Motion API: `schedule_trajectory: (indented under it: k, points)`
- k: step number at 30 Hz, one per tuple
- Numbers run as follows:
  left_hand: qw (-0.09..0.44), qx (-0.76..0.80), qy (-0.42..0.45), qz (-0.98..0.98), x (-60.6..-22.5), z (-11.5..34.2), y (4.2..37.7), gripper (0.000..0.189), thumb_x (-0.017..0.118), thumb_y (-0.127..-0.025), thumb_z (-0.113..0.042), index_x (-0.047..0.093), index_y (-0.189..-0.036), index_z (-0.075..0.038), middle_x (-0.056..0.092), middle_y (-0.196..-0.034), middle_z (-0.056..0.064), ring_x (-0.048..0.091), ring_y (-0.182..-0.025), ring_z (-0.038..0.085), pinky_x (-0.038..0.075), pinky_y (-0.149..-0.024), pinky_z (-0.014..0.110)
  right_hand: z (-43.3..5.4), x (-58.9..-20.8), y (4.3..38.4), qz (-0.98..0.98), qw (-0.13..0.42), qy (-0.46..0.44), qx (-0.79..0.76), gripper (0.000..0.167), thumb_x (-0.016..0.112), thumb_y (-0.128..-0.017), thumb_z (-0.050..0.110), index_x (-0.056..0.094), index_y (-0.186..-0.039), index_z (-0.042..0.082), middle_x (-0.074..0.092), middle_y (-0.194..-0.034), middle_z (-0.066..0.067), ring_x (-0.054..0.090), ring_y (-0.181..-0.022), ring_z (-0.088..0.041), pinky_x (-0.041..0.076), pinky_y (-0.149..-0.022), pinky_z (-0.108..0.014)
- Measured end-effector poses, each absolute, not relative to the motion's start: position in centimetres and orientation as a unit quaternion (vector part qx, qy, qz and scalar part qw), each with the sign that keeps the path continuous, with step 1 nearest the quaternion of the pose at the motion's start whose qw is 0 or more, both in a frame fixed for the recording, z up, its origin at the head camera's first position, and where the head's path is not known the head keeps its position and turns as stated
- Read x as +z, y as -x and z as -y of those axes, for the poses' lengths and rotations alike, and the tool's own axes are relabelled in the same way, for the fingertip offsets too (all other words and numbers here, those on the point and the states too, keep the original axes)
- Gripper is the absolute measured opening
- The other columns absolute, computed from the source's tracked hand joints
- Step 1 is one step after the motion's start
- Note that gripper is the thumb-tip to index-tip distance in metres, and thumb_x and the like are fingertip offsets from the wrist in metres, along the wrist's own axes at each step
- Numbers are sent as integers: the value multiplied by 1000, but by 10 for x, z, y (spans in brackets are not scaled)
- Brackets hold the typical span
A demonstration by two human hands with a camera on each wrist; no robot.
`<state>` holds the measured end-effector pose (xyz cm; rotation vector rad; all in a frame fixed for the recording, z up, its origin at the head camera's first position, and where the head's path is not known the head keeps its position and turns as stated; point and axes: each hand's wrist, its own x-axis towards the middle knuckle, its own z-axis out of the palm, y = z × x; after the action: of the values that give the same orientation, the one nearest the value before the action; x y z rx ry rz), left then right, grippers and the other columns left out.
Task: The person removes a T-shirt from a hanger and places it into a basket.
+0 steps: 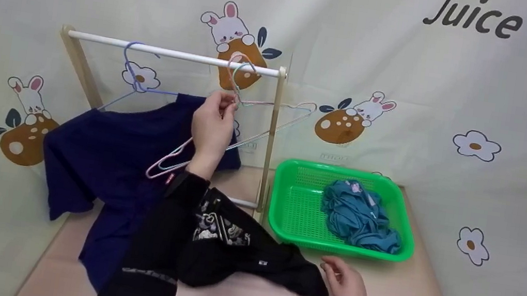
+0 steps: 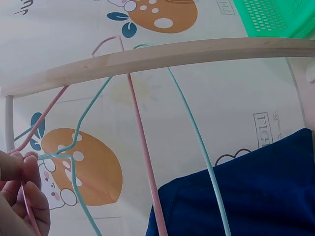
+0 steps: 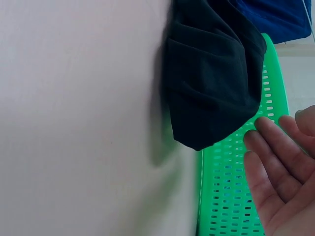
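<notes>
One navy short-sleeved shirt is hung on a blue hanger from a white rail. To its right, a pink hanger is pinched near its hook by the left hand, with a mint hanger just beside. Lower down, a black printed garment is spread from the left forearm toward a green plastic basket, where a crumpled teal garment is heaped. The right hand is held relaxed, fingers loosely extended near the black garment's end.

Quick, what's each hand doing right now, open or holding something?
Left hand: closed, pinching the pink hanger.
Right hand: open, holding nothing, near the black garment.
</notes>
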<state>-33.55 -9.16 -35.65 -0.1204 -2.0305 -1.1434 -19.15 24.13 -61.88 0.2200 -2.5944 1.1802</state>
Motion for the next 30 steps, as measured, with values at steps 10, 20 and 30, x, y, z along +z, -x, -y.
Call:
schedule_trajectory:
  k: [10,20,30]
  points:
    - [409,-403,43,818,-352,85,343,9,68,-94,-9,70,-101,-6,73,-94,5,66,-82,18,50,-72,36,-239,-619,191,897,127,-78,416,15,67,-95,11,71,-109,12,73,-96,2,68,-85,-16,54,-71,-30]
    - [377,-346,48,858,-366,81,349,9,69,-92,-10,72,-99,-6,74,-93,7,69,-84,23,51,-72,39,-235,-621,189,895,120,-76,423,16,68,-95,15,72,-109,13,72,-98,2,68,-86,-18,55,-74,-30]
    - [405,-293,83,862,-377,80,347,12,68,-92,-5,71,-103,-5,72,-96,8,68,-85,25,52,-71,40,-230,-618,194,897,137,-106,406,16,67,-94,11,71,-110,9,72,-96,2,67,-86,-15,55,-72,-31]
